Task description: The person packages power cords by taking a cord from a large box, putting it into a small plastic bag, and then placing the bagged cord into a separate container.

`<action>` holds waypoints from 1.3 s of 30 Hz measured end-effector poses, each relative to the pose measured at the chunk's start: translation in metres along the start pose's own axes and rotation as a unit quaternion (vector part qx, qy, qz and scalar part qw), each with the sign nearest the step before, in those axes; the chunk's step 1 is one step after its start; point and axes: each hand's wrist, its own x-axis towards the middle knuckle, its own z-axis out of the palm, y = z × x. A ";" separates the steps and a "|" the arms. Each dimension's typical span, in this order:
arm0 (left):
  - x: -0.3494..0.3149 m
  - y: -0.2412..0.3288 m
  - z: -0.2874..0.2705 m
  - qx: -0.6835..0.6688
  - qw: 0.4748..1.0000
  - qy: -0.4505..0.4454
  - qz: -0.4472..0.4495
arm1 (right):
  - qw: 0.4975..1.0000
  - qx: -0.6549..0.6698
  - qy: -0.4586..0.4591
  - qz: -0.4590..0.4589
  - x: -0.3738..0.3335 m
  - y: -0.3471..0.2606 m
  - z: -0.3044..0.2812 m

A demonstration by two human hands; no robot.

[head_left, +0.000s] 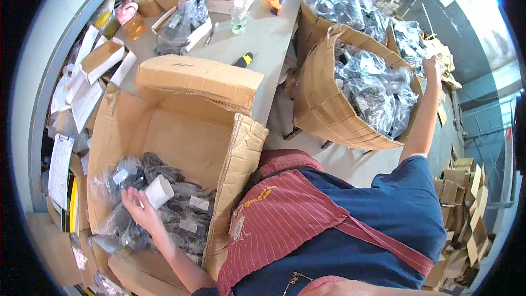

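My left hand is inside the large open carton on the left, with a white roll against its thumb side. Its fingers are partly bent, and the roll seems gripped at its near end. Below the hand lie several clear plastic bags of dark items, some bearing white labels. My right arm stretches far out to the right. At its end my right hand looks closed beside the bags at the far right; what its fingers hold is too small to make out.
The left carton has raised flaps. Another open carton, full of bagged dark items, stands right of the grey table. On the table are a bottle, orange tape and a yellow-black cutter. Folded cardboard is piled at right.
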 end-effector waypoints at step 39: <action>0.016 0.017 -0.014 0.177 0.978 0.106 0.013 | 0.440 0.294 -0.382 -0.758 -0.685 -0.558 -0.282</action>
